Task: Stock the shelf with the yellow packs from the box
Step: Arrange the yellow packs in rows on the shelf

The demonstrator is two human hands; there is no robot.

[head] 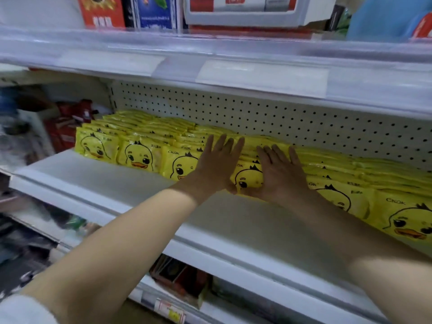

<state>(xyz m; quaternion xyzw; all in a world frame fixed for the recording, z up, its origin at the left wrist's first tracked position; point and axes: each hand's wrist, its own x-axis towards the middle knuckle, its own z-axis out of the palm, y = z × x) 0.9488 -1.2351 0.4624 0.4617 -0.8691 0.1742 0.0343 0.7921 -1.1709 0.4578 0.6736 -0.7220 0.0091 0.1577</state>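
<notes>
My left hand (217, 164) and right hand (280, 174) press flat, fingers straight, against the yellow packs (138, 157) standing in rows on the white shelf (112, 183); one duck-faced pack (247, 181) shows between my palms; a pegboard (280, 118) backs the rows.

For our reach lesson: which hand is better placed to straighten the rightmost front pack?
Likely the right hand: it lies flat nearer that pack; the left hand would have to cross it.

Red box (100, 10) and blue box (156, 10) above; perhaps red packets (67, 129) left.
</notes>
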